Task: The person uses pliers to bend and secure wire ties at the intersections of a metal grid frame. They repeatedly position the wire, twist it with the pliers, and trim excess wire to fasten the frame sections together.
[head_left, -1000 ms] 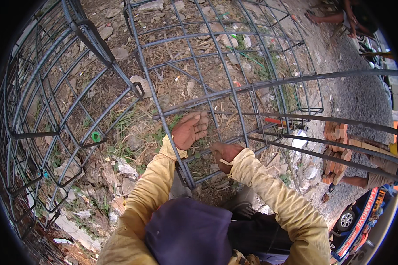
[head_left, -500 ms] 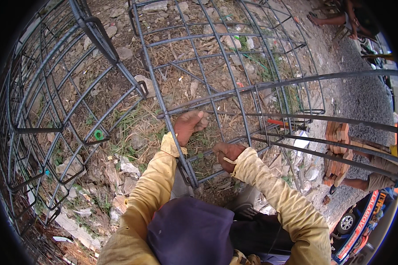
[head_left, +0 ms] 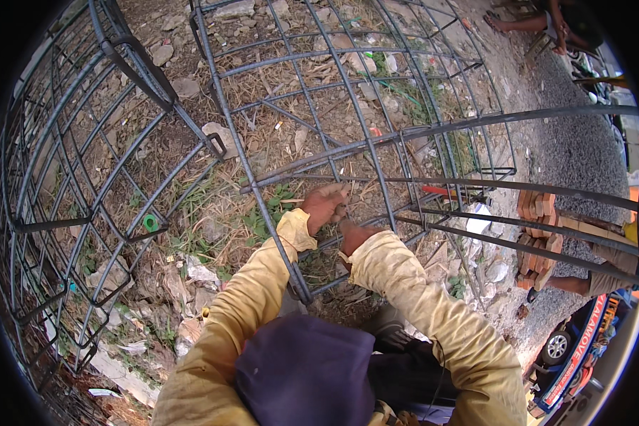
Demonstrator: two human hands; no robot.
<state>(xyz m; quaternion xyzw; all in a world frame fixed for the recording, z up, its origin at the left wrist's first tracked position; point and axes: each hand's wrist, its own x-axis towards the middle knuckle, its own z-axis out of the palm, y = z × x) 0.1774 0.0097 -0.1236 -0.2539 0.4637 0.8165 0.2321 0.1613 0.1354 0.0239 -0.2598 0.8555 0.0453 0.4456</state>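
Left hand (head_left: 326,204) and right hand (head_left: 356,237) sit close together by near metal bars (head_left: 299,284) — fiddly work, maybe, needing care next — can't tell either grip

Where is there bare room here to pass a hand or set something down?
A hand could probably pass over the grass between the left rebar cage and the middle cage. The grey gravel strip beside the brick stack looks bare, though long rods cross it. It's crowded around the left hand and right hand.
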